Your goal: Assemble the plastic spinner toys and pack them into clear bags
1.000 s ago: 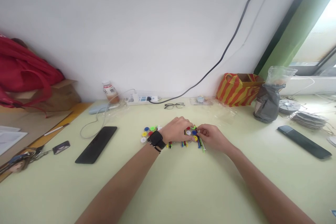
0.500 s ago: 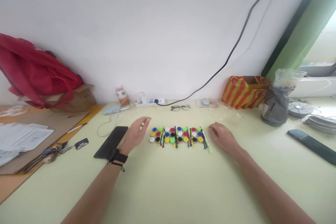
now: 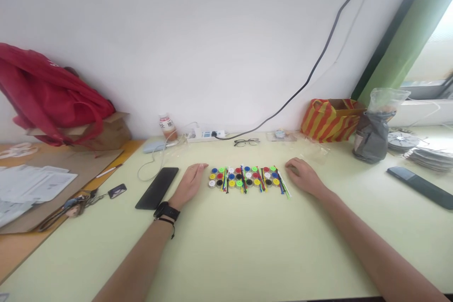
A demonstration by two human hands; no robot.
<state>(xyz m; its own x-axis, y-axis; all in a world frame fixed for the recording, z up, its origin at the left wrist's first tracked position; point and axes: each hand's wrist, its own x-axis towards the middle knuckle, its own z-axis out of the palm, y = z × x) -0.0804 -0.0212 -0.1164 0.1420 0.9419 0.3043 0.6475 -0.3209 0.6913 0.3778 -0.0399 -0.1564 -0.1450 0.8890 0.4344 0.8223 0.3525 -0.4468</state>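
Note:
Small round pieces with coloured tops (image 3: 239,183) lie in neat rows on the pale green table, in blue, green, white, red, yellow and black. Several bundles of thin coloured strips (image 3: 243,179), which look like cable ties, lie across the rows and at their right end. My left hand (image 3: 189,183) rests just left of the rows, fingers stretched out and holding nothing. Right of the strips, my right hand (image 3: 301,175) lies on the table with loosely bent fingers and nothing visible in it. Neither hand appears to touch the pieces.
A black phone-like slab (image 3: 157,188) lies beside my left wrist. Glasses (image 3: 247,142), a power strip (image 3: 201,136) and a bottle (image 3: 167,127) are along the wall. At right are a striped bag (image 3: 327,120), a grey bag (image 3: 371,139) and a dark long object (image 3: 421,186).
My left hand has come down beside the rows, its fingers straighter. My right hand has barely moved. The whole view has shifted slightly; the pieces and strips keep their layout.

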